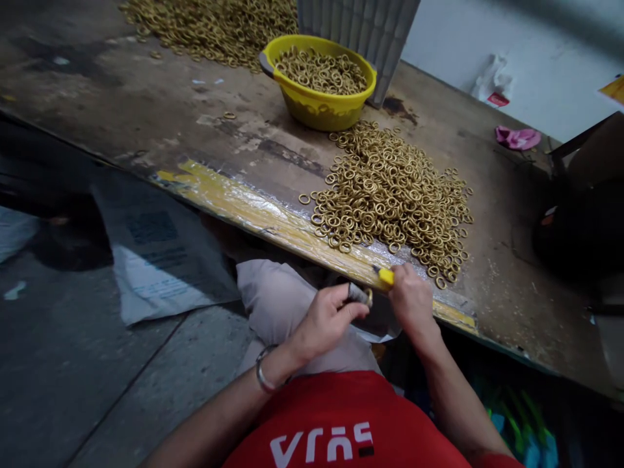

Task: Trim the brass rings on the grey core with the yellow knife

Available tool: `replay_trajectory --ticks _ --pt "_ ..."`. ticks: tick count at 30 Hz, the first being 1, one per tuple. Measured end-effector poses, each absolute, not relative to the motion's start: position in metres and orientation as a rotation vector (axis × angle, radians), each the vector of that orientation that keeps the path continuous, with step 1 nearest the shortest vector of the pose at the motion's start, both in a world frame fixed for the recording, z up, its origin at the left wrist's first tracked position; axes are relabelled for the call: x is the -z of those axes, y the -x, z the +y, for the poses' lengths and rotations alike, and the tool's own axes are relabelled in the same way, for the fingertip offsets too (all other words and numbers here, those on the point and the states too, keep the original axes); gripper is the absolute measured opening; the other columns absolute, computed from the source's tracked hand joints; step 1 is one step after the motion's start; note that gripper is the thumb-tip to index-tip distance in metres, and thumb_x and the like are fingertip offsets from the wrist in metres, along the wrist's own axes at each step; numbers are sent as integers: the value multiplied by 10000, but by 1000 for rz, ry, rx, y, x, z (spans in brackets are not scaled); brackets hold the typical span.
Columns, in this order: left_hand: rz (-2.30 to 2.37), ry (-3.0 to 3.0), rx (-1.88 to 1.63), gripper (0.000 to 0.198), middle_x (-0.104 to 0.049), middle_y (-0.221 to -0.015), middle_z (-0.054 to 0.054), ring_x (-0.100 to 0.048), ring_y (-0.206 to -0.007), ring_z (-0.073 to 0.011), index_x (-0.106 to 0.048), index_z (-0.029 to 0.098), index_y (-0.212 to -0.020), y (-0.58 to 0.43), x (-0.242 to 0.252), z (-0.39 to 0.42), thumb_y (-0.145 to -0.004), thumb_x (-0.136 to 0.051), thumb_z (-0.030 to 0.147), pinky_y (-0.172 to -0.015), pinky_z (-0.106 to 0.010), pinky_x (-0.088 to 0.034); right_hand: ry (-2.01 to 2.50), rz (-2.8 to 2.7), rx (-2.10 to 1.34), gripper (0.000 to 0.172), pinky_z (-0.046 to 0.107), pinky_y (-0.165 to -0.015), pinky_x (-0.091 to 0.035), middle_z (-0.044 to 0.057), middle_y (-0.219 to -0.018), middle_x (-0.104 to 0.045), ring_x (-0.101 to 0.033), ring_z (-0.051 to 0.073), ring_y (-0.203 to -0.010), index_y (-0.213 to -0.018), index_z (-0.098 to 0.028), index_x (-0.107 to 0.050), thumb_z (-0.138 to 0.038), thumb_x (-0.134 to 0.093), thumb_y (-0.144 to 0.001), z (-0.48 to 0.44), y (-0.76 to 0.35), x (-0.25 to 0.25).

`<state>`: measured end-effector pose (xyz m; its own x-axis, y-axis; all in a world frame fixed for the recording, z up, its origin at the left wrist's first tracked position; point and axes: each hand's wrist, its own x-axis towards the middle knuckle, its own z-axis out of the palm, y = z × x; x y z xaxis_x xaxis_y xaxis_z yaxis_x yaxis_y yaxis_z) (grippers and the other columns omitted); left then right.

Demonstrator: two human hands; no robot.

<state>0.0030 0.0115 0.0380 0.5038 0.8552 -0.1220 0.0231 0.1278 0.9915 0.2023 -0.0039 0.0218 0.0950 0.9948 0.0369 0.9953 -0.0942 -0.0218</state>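
Note:
Over my lap, just off the table edge, my left hand (329, 322) pinches a brass-coloured ring (369, 299) between thumb and fingers. A dark grey ribbed wrapping (358, 294) shows at those fingertips; whether it is around a finger or held, I cannot tell. My right hand (413, 302) is closed round a yellow-handled knife (386, 276), its short dark tip pointing left. This hand is at the table's front edge, apart from the left one. Right in front of it spreads a loose pile of the same rings (390, 188).
A yellow basin (322, 114) full of rings stands behind the pile, against a grey ribbed panel (361, 32). Another heap of rings (219, 26) lies at the back left. Yellow tape (253, 208) covers the table's front edge. A white sack (160, 253) is below; pink cloth (517, 138) lies right.

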Motion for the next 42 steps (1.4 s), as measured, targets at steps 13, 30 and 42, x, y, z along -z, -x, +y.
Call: replay_trajectory --ticks 13,30,42 --pt "669 -658 -662 305 -654 -760 -24 -378 -469 -38 -543 155 -905 -3 -3 19 -779 -715 372 -421 -180 -207 2316 -1987 67 206 280 -582 -325 87 -937 -610 -529 164 -687 -941 -145 -665 -84 -509 -821 47 -220 -4" --pt "661 -524 -620 362 -690 -777 -57 -510 -512 -45 -632 108 -819 2 -16 15 -670 -827 374 -374 -140 -250 1325 -1773 -974 201 280 -693 -450 19 -788 -619 -584 153 -741 -833 -197 -640 -302 -524 -959 -4 -180 -46" --pt "877 -696 -782 336 -491 -518 66 -352 -427 -33 -593 130 -722 -9 -18 5 -651 -794 390 -401 -171 -262 1810 -2225 -196 188 254 -602 -367 46 -825 -633 -565 151 -673 -912 -176 -653 -137 -469 -906 -28 -177 -40"
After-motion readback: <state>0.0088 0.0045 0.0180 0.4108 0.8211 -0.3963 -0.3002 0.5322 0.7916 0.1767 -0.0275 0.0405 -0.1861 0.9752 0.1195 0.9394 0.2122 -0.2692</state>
